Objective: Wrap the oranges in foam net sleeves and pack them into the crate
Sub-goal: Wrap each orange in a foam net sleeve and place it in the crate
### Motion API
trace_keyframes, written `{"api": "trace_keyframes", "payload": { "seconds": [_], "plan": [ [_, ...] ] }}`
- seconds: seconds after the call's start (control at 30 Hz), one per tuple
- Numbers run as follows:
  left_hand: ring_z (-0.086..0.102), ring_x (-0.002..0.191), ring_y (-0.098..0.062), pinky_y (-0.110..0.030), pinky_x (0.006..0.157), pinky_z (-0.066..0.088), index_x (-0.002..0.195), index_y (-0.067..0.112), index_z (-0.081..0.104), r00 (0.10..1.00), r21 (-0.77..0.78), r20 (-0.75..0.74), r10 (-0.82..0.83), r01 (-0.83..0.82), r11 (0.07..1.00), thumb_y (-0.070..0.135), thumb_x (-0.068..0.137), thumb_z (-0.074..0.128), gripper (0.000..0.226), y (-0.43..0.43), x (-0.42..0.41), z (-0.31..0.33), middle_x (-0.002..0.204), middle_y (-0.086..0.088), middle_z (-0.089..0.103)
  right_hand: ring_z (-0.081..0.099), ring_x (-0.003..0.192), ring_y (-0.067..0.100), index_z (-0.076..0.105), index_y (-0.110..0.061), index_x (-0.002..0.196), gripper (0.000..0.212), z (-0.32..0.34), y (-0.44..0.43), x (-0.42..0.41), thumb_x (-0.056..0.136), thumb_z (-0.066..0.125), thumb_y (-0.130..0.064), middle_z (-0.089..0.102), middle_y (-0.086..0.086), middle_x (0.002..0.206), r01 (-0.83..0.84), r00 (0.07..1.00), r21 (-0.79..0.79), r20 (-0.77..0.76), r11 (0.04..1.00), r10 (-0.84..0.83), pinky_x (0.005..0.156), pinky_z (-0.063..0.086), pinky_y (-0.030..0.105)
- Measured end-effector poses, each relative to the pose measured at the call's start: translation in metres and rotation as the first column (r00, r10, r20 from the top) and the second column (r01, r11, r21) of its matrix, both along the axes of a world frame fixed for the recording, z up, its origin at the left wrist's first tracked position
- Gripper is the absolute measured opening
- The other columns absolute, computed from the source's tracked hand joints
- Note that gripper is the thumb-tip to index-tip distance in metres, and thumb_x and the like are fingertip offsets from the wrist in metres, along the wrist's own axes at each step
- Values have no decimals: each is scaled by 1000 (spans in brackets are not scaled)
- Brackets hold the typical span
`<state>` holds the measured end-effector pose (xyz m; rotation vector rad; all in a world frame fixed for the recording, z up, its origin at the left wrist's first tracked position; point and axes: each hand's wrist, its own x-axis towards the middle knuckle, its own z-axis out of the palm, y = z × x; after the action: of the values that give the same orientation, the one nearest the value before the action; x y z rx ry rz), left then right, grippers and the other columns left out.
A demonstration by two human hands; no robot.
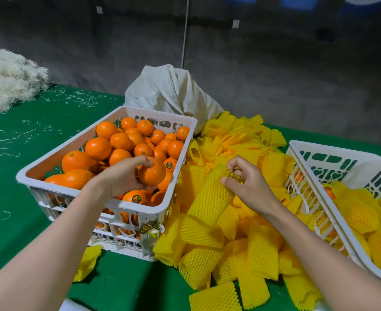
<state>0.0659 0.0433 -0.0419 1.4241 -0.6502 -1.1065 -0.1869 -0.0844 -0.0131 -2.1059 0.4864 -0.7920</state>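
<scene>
At centre frame, the left hand (122,178) grips an orange (153,173) just left of the foam net sleeve (209,196), whose upper end the right hand (250,187) pinches; its long axis runs up-frame, tilted right.

green table cover (39,140), grey concrete floor (274,86)

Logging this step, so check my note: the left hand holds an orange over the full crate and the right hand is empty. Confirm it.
Wrong on one point. The head view shows the right hand pinching a yellow foam sleeve, not empty. The left hand does hold an orange over the full crate.
</scene>
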Motion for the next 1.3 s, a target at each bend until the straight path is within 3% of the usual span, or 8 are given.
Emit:
{"api": "trace_keyframes", "payload": {
  "seconds": [0.13, 0.27, 0.4, 0.7, 0.83, 1.07, 1.2, 1.3],
  "plan": [
    [67, 75, -30, -31, 61, 47, 124, 15, 48, 947, -223, -307, -96, 26, 974, 30, 72, 55, 55, -2, -30, 24, 103, -18, 67, 40, 71, 18, 44, -12, 76, 26, 4, 2, -6, 79, 66, 2, 42, 8, 74, -92, 994, 258, 73, 962, 75, 66, 33, 31],
    [63, 83, -33, -34, 71, 45, 110, 14, 68, 874, -309, -472, -117, -39, 950, 21, 40, 86, 72, -16, -72, 33, 102, -18, 67, 44, 66, 21, 48, -11, 79, 17, 9, 4, -16, 67, 60, -11, 49, 15, 74, -172, 982, 442, 148, 880, 118, 62, 33, 32],
    [59, 103, -35, -46, 91, 45, 121, 10, 60, 889, -271, -449, -97, -32, 962, 20, 63, 68, 60, -29, -115, 32, 117, -18, 64, 49, 54, 13, 51, -10, 79, 16, 14, 3, -32, 65, 59, -11, 56, 5, 62, -220, 972, 528, 189, 820, 140, 54, 35, 27],
    [63, 77, -29, -36, 57, 57, 131, 9, 49, 845, -153, -534, 32, -134, 979, 6, 85, 58, 47, -61, -180, 22, 94, -18, 65, 53, 55, 9, 52, -8, 82, 14, 6, 7, -55, 68, 56, -6, 59, 2, 62, -297, 955, 612, 196, 733, 224, 55, 41, 20],
    [68, 78, -29, -38, 61, 57, 115, 22, 54, 801, -159, -599, 3, -122, 980, 12, 73, 64, 44, -65, -194, 17, 85, -15, 71, 52, 57, 9, 52, -8, 79, 21, 0, 5, -57, 84, 50, 12, 57, 2, 64, -257, 966, 605, 147, 753, 212, 58, 40, 23],
    [72, 71, -22, -33, 51, 57, 133, 15, 50, 785, -105, -613, 93, -197, 975, 2, 87, 58, 48, -65, -203, 13, 101, -12, 70, 46, 50, 7, 57, -14, 75, 23, -7, 1, -59, 84, 58, 7, 56, -1, 61, 34, 995, 370, 75, 929, -66, 49, 37, 21],
    [70, 72, -20, -30, 67, 57, 107, 1, 61, 804, -143, -594, 44, -159, 977, 21, 97, 46, 27, -60, -205, 20, 83, -11, 72, 47, 70, 16, 55, -19, 73, 27, -10, -7, -58, 85, 60, 5, 55, -7, 74, 148, 976, 201, 129, 968, -176, 65, 38, 25],
    [58, 109, -32, -42, 92, 47, 129, -3, 51, 775, -140, -630, 48, -173, 975, 10, 97, 44, 35, -56, -203, 22, 126, -25, 59, 44, 70, 17, 53, -19, 74, 30, -10, -12, -57, 85, 58, 8, 53, -6, 76, 145, 971, 226, 153, 963, -182, 63, 35, 24]
  ]
}}
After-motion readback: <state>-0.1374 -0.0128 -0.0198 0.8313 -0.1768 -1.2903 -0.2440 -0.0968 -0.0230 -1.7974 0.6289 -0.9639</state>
